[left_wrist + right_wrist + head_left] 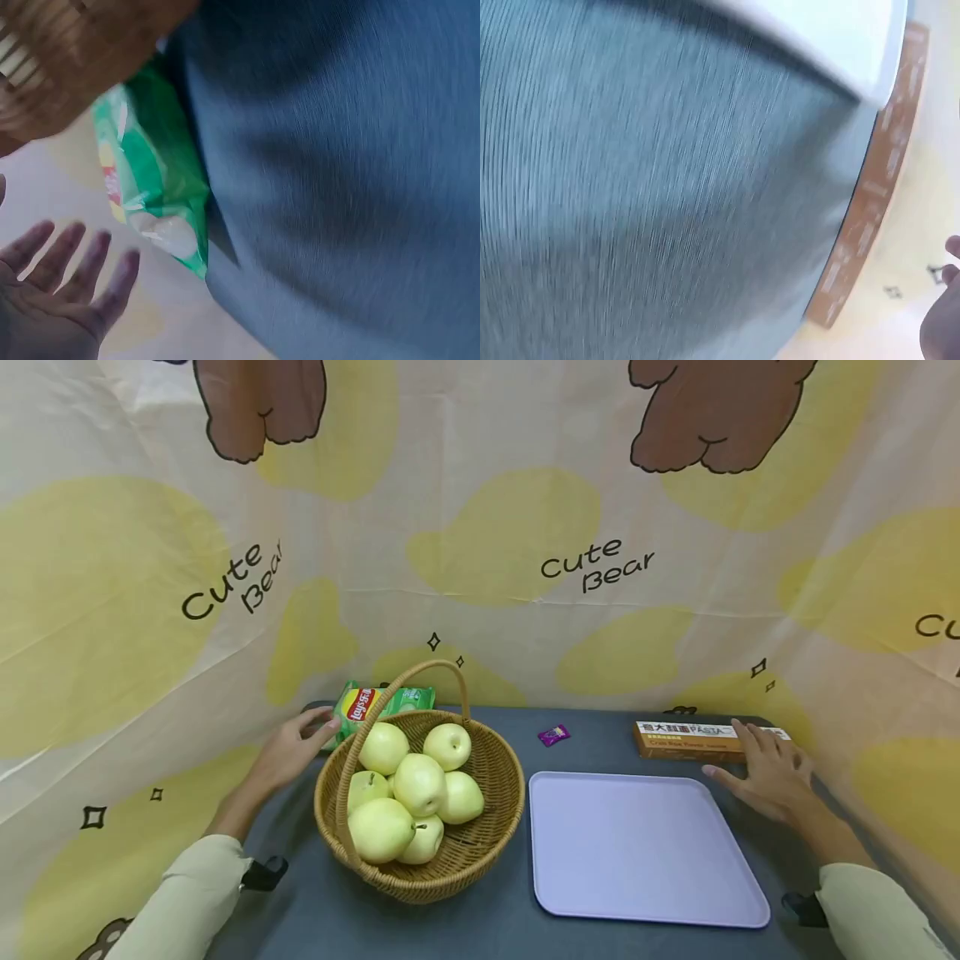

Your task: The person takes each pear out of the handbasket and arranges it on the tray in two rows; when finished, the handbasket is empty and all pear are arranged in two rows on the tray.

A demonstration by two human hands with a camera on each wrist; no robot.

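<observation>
A wicker basket [491, 839] with a tall handle holds several pale green pears [420, 783] at the table's left-middle. Behind it lies a green chip bag [365, 705], also in the left wrist view as the chip bag [154, 180]. My left hand [296, 747] reaches beside the basket with straight fingers [75, 262], its fingertips close to the bag and holding nothing. A long brown pasta box [686, 739] lies at the back right, seen blurred as the pasta box [870, 202]. My right hand [765, 768] hovers open over the box's near side. A lilac tray [637, 847] lies between the hands.
A small purple candy wrapper [553, 734] lies behind the tray. The dark grey table [420, 927] is enclosed by a bear-printed cloth backdrop [525, 527] on three sides. A black strap [264, 873] shows at each wrist.
</observation>
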